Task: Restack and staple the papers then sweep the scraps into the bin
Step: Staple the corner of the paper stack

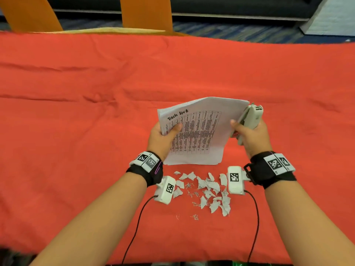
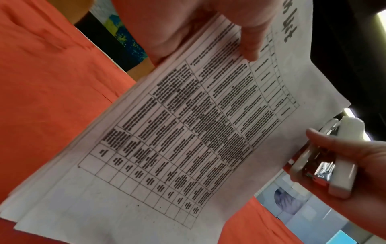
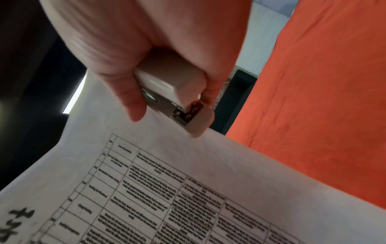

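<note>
A stack of white papers [image 1: 199, 131] with a printed table and a handwritten "Task list" heading is lifted off the red cloth. My left hand [image 1: 165, 135] grips its left edge, thumb on top [image 2: 248, 47]. My right hand [image 1: 249, 133] holds a beige stapler [image 1: 249, 118] at the stack's far right corner; the stapler [image 2: 321, 163] [image 3: 177, 92] sits against the paper edge. Whether its jaws enclose the sheets is unclear. Torn paper scraps [image 1: 207, 191] and loose staples [image 1: 194, 204] lie on the cloth near my wrists.
A red cloth [image 1: 76, 112] covers the whole table. Orange chair backs [image 1: 146, 12] stand beyond the far edge. A black slatted object [image 3: 234, 102] shows past the table edge in the right wrist view. No bin shows in the head view.
</note>
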`<action>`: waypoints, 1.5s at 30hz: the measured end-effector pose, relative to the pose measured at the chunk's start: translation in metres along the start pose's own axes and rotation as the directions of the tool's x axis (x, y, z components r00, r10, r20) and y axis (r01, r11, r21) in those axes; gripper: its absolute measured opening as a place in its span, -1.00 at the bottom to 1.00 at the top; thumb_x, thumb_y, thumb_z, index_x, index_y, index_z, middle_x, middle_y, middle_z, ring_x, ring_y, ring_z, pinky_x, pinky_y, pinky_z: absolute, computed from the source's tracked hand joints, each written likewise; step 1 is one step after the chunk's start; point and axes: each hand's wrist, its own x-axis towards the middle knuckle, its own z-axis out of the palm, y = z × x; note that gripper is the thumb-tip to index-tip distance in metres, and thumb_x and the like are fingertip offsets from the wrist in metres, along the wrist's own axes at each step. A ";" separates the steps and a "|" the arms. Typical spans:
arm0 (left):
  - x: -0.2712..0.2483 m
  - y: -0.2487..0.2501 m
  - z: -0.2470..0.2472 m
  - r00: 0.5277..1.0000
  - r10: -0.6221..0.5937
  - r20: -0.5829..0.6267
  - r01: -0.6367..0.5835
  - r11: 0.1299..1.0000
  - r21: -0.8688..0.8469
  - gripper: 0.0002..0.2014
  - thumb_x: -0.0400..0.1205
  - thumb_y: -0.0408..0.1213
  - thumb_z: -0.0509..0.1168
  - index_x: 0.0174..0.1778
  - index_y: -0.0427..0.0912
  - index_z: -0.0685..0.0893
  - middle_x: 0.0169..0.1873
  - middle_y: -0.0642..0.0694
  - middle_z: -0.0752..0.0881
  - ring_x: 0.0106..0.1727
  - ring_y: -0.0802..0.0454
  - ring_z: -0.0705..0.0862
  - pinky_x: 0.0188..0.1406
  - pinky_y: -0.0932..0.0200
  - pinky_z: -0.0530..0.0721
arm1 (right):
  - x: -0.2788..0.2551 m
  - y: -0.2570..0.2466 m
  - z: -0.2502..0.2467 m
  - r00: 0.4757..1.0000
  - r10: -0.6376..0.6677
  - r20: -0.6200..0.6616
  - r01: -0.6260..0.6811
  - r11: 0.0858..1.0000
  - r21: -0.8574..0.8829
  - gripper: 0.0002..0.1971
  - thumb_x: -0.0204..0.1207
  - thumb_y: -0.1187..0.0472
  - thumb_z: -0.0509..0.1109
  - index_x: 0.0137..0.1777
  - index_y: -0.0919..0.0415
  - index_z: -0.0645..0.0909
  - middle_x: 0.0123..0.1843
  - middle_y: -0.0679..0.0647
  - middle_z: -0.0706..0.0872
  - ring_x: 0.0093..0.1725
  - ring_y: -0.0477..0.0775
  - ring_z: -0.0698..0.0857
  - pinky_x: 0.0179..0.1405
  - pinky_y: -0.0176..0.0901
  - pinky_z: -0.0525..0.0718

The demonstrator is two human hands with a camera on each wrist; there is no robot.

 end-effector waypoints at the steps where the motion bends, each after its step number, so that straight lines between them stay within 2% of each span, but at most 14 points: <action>1: 0.000 0.000 0.000 1.000 0.001 -0.006 -0.001 1.000 0.012 -0.68 0.59 -0.21 0.38 0.27 -0.10 0.64 0.09 0.14 0.76 0.12 0.33 0.71 0.09 0.39 0.66 | 0.000 0.001 0.000 1.000 0.013 -0.009 -0.012 1.000 0.020 -0.71 0.41 0.29 0.50 0.13 0.16 0.62 -0.08 0.14 0.76 -0.15 0.20 0.72 -0.20 0.34 0.70; 4: 0.000 0.000 0.005 0.997 0.007 -0.076 -0.003 0.999 0.045 -0.65 0.60 -0.07 0.35 0.28 -0.09 0.66 0.13 0.06 0.76 0.20 0.12 0.70 0.24 0.08 0.64 | -0.001 0.000 0.007 0.999 0.034 -0.026 -0.032 0.997 0.072 -0.68 0.41 0.29 0.51 0.16 0.23 0.63 -0.04 0.13 0.78 -0.08 0.17 0.76 -0.14 0.25 0.72; 6: 0.000 0.005 0.009 0.989 0.012 -0.149 -0.007 0.999 0.038 -0.66 0.60 -0.03 0.34 0.25 -0.08 0.66 0.12 0.05 0.77 0.17 0.09 0.71 0.22 0.06 0.66 | -0.001 -0.005 0.014 0.999 0.004 -0.041 0.000 0.995 0.101 -0.71 0.42 0.33 0.50 0.13 0.22 0.62 -0.05 0.11 0.78 -0.07 0.11 0.77 -0.13 0.05 0.72; 8: 0.001 0.008 0.012 0.983 0.020 -0.183 -0.019 1.000 0.007 -0.71 0.59 -0.02 0.35 0.18 -0.04 0.68 0.06 0.09 0.78 0.13 0.14 0.73 0.14 0.13 0.69 | -0.001 -0.012 0.017 0.998 -0.043 -0.051 0.048 0.993 0.108 -0.73 0.41 0.35 0.50 0.09 0.21 0.60 -0.08 0.11 0.77 -0.11 0.05 0.77 -0.16 -0.04 0.73; 11: -0.002 0.009 0.012 0.986 0.049 -0.161 -0.051 0.999 -0.009 -0.79 0.60 -0.09 0.36 0.12 0.00 0.67 -0.02 0.18 0.76 0.06 0.32 0.71 -0.02 0.42 0.67 | -0.003 -0.012 0.017 0.995 -0.069 -0.068 0.077 0.990 0.122 -0.78 0.44 0.42 0.47 -0.01 0.14 0.58 -0.17 0.05 0.73 -0.26 -0.10 0.74 -0.29 -0.16 0.69; 12: -0.004 0.006 0.012 0.987 0.047 -0.152 -0.049 0.999 -0.005 -0.80 0.60 -0.11 0.37 0.12 -0.01 0.68 -0.03 0.19 0.75 0.05 0.34 0.70 -0.03 0.43 0.65 | -0.005 -0.009 0.016 0.996 -0.063 -0.067 0.071 0.989 0.129 -0.78 0.43 0.40 0.48 -0.01 0.15 0.59 -0.18 0.05 0.73 -0.29 -0.12 0.73 -0.32 -0.18 0.66; 16: -0.008 -0.003 0.014 0.994 0.012 -0.110 -0.013 1.000 -0.013 -0.79 0.58 -0.09 0.39 0.11 0.05 0.69 0.02 0.15 0.77 0.12 0.21 0.74 0.13 0.16 0.69 | -0.012 0.003 0.012 0.998 0.004 -0.066 0.005 0.990 0.139 -0.79 0.34 0.23 0.51 -0.04 0.16 0.61 -0.29 0.04 0.70 -0.41 -0.01 0.63 -0.42 -0.12 0.55; 20: -0.006 0.002 0.015 0.999 0.012 -0.049 -0.014 0.999 -0.042 -0.76 0.53 -0.23 0.45 0.12 -0.03 0.69 -0.02 0.18 0.77 0.01 0.36 0.75 -0.05 0.41 0.69 | -0.006 0.008 0.012 0.997 0.055 -0.058 -0.045 0.986 0.159 -0.72 0.28 0.15 0.57 -0.02 0.13 0.65 -0.19 0.13 0.74 -0.21 0.23 0.63 -0.25 0.21 0.59; 24: -0.001 0.006 0.014 0.999 0.006 -0.036 -0.007 0.999 -0.045 -0.79 0.54 -0.30 0.45 0.08 -0.08 0.68 -0.07 0.16 0.74 -0.17 0.52 0.71 -0.23 0.60 0.60 | -0.003 0.008 0.014 0.996 0.072 -0.061 -0.061 0.984 0.166 -0.67 0.29 0.18 0.57 0.06 0.16 0.66 -0.05 0.15 0.79 -0.03 0.25 0.77 0.01 0.33 0.74; 28: 0.004 0.014 0.010 0.998 0.008 -0.059 -0.008 1.000 0.001 -0.82 0.54 -0.21 0.46 0.03 -0.05 0.70 -0.09 0.14 0.75 -0.18 0.50 0.69 -0.28 0.59 0.62 | 0.000 0.001 0.018 0.996 0.041 -0.077 -0.027 0.983 0.180 -0.72 0.31 0.22 0.55 0.04 0.14 0.67 -0.04 0.10 0.81 0.04 0.18 0.80 0.08 0.23 0.75; 33: 0.006 0.015 0.006 0.999 0.030 -0.014 -0.030 0.999 0.041 -0.86 0.52 -0.20 0.47 -0.06 0.07 0.69 -0.11 0.22 0.75 -0.15 0.50 0.71 -0.19 0.53 0.65 | -0.003 0.001 0.015 0.996 0.028 -0.086 -0.009 0.976 0.219 -0.66 0.36 0.29 0.51 0.15 0.28 0.63 -0.05 0.10 0.79 -0.02 0.08 0.80 -0.04 0.05 0.75; 38: 0.004 0.008 0.006 1.000 0.017 -0.008 -0.017 0.999 0.042 -0.64 0.42 -0.09 0.54 0.11 -0.04 0.70 0.02 0.09 0.80 0.07 0.23 0.75 0.04 0.28 0.69 | -0.005 0.012 0.015 0.996 0.069 -0.056 -0.054 0.973 0.225 -0.80 0.44 0.36 0.48 0.02 0.11 0.69 -0.07 0.06 0.81 -0.01 0.09 0.80 -0.06 0.05 0.73; 42: 0.006 0.008 0.013 0.999 0.000 -0.052 0.000 1.000 -0.009 -0.66 0.40 -0.20 0.58 0.08 -0.04 0.73 -0.02 0.09 0.81 0.02 0.26 0.77 0.01 0.36 0.71 | -0.001 0.015 0.020 0.994 0.098 -0.057 -0.078 0.953 0.292 -0.78 0.46 0.43 0.45 0.01 0.12 0.68 -0.13 0.02 0.83 -0.07 0.08 0.81 -0.16 0.01 0.75; 45: 0.007 0.009 0.013 0.998 -0.009 -0.061 0.004 0.997 -0.073 -0.71 0.40 -0.36 0.57 0.01 -0.11 0.74 -0.08 0.07 0.81 -0.07 0.28 0.78 -0.08 0.38 0.72 | 0.001 0.017 0.019 0.992 0.118 -0.051 -0.096 0.940 0.327 -0.74 0.46 0.43 0.45 0.08 0.13 0.66 -0.07 0.06 0.81 -0.04 0.12 0.80 -0.14 0.04 0.76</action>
